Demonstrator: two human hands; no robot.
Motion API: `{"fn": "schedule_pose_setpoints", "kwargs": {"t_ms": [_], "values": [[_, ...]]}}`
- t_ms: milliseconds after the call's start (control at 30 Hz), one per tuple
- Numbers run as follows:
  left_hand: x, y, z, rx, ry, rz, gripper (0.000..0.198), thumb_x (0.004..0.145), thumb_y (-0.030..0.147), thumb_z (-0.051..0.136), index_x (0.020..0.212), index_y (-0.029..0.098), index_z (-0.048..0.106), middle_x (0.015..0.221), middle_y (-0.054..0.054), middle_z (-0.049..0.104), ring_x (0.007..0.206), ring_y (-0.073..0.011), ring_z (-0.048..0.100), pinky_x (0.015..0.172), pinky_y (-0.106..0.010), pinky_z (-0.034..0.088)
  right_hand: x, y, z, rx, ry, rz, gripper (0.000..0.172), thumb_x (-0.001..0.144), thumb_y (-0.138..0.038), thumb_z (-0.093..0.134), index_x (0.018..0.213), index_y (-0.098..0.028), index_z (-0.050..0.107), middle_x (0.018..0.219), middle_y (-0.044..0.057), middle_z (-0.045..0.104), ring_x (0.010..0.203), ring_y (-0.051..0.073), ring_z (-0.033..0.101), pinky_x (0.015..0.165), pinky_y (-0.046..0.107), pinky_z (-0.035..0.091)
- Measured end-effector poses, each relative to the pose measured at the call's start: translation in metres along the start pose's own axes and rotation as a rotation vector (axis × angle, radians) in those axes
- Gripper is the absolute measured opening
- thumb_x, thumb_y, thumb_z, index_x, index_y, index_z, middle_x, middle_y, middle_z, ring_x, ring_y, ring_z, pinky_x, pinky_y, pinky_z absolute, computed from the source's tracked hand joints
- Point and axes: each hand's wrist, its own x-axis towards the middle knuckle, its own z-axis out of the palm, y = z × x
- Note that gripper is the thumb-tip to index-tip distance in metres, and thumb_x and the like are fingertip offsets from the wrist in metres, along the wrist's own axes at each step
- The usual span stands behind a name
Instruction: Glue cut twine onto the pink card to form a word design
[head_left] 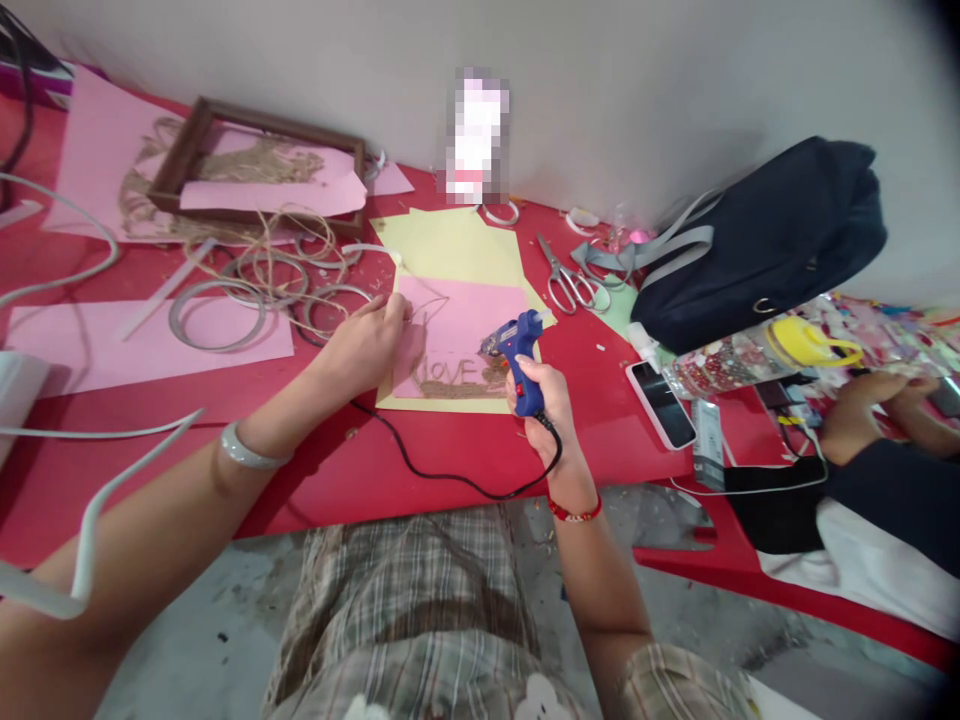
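Note:
My right hand (547, 400) is wrapped round a blue hot glue gun (523, 350), its nozzle pointing left over a pink card (469, 310). Brown twine is glued along the card's lower part, with the letters "LOVE" (450, 372) formed in it. At the card's left edge my left hand (375, 335) is closed in a pinch on a thin strand of twine (431, 301), part of which lies over the pink surface. Yellow paper (457, 245) lies beneath the card. The gun's black cord (450, 480) runs along the table's front edge.
Loose twine (300, 245) and tape rolls (217, 315) lie left, before a brown frame (172, 160). Scissors (562, 280), a dark bag (765, 240), a phone (660, 405) and a yellow-lidded bottle (750, 355) lie right. Another person's hand (855, 415) is at far right. A white cable (90, 530) crosses my left arm.

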Motion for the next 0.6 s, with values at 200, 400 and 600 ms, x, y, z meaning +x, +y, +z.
{"fn": "schedule_pose_setpoints", "kwargs": {"t_ms": [200,400,600], "values": [[-0.001,-0.001,0.001,0.017,0.016,0.015,0.027,0.095,0.01,0.039,0.117,0.012,0.056,0.103,-0.018,0.072,0.096,-0.0306,0.074,0.091,-0.045,0.06,0.0,0.001,-0.005,0.006,0.003,-0.024,0.044,0.08,-0.054,0.073,0.062,-0.024,0.045,0.06,-0.003,0.043,0.055,0.014,0.037,0.052,0.03,0.03],[-0.001,0.001,-0.001,0.069,-0.018,-0.008,0.029,0.092,0.008,0.04,0.117,0.009,0.056,0.107,-0.023,0.071,0.106,-0.0346,0.072,0.087,-0.044,0.061,-0.002,0.0,-0.01,-0.033,-0.009,-0.064,0.043,0.083,-0.055,0.07,0.065,-0.024,0.046,0.062,-0.004,0.042,0.054,0.012,0.037,0.051,0.028,0.031],[-0.001,-0.002,0.003,0.056,0.015,0.011,0.029,0.093,0.009,0.042,0.117,0.011,0.057,0.107,-0.02,0.071,0.098,-0.0314,0.073,0.091,-0.044,0.061,-0.003,0.001,-0.014,-0.047,0.013,-0.109,0.04,0.082,-0.055,0.071,0.068,-0.024,0.052,0.063,-0.004,0.045,0.054,0.012,0.039,0.051,0.028,0.033]]}}
